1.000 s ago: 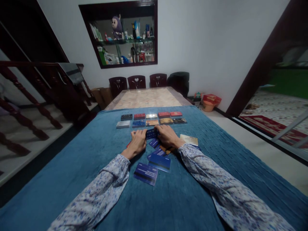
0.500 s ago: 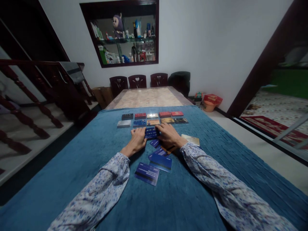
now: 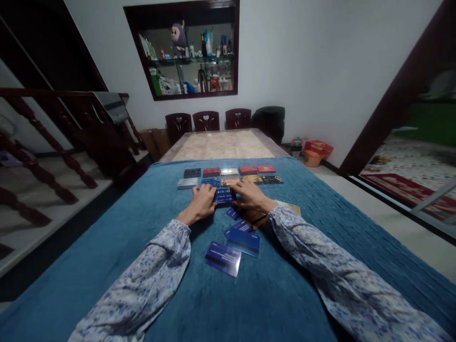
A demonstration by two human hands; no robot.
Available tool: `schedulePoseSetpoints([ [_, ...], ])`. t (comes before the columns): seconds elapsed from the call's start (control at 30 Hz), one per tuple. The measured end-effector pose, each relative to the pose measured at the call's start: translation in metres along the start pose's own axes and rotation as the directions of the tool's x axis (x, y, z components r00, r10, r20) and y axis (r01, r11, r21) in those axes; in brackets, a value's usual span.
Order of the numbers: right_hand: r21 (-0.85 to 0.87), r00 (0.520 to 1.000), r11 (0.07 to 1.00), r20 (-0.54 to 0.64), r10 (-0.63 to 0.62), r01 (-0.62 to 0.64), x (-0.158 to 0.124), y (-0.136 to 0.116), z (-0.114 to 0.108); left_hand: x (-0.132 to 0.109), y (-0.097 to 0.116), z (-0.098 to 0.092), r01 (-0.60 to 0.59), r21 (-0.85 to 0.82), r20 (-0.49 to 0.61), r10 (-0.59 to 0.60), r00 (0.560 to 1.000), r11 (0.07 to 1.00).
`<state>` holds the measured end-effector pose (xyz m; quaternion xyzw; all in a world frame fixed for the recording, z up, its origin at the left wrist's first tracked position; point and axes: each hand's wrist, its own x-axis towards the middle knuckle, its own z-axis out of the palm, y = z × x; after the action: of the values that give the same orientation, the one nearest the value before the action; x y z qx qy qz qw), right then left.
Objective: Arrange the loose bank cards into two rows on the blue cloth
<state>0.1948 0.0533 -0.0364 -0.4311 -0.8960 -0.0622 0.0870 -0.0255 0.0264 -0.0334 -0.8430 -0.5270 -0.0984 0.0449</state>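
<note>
Between my two hands sits a stack of dark blue cards [image 3: 224, 195], gripped at its ends. My left hand [image 3: 201, 201] closes on its left end, and my right hand [image 3: 250, 194] has its fingers on the right end. Closer to me lie loose blue cards, among them a purple-blue card [image 3: 223, 259] and a blue card [image 3: 243, 241] overlapping others. A brown-gold card [image 3: 253, 218] is partly under my right hand, and a pale gold card [image 3: 291, 207] shows behind my right wrist. Beyond my hands stand two rows of card stacks, including a black stack [image 3: 193, 173] and a silver stack [image 3: 187, 183].
A blue cloth [image 3: 142, 247] covers the near part of the table; its marble-patterned top [image 3: 228, 144] shows at the far end. Chairs [image 3: 206, 121] line the far side. An orange bucket [image 3: 313, 157] stands on the floor at right, a wooden railing [image 3: 64, 156] at left.
The whole view has shifted slightly, so most things appear a little further right. Both hands stay on the blue card stack, with little movement.
</note>
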Motion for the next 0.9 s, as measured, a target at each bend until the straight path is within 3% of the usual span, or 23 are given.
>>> schedulePoseSetpoints([
  [0.9,-0.077,0.981,0.996,0.187,0.051,-0.037,0.095,-0.006,-0.021,0.048,-0.056,-0.017,0.070,0.248,0.165,-0.113,0.980,0.966],
])
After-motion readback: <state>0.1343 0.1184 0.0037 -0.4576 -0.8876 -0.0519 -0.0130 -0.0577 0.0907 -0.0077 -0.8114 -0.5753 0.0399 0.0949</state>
